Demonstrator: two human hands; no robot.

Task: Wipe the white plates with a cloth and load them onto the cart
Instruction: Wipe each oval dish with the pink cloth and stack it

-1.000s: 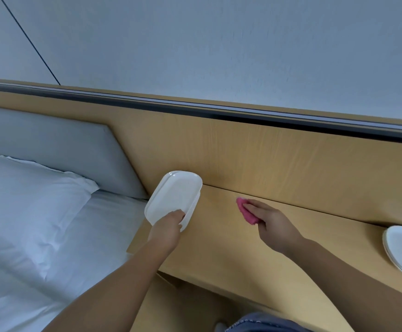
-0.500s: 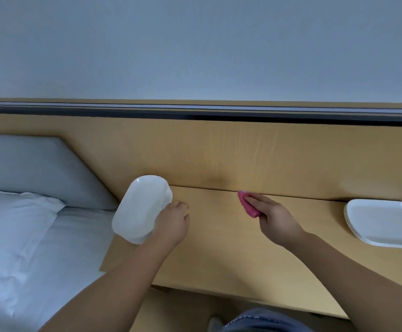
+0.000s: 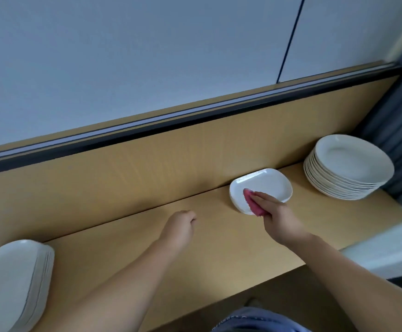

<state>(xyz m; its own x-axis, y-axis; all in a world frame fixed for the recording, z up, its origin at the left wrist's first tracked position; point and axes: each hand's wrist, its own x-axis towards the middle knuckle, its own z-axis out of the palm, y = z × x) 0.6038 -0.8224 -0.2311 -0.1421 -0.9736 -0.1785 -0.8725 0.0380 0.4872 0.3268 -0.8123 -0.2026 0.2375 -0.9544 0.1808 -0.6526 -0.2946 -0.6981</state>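
Right of centre, the right hand [image 3: 279,216] holds a pink cloth [image 3: 251,202] against the near edge of 1 white plate [image 3: 267,183] lying on the desk [image 3: 219,248]. The left hand [image 3: 179,227], mid-frame, is curled into a fist around nothing. 2 plate stacks sit apart: 1 at right [image 3: 348,168], 1 at lower left [image 3: 10,283].

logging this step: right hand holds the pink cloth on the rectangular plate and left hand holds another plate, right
Not quite. The head view shows the left hand holding nothing, fingers curled over the desk. The right hand does hold the pink cloth on the rectangular plate.
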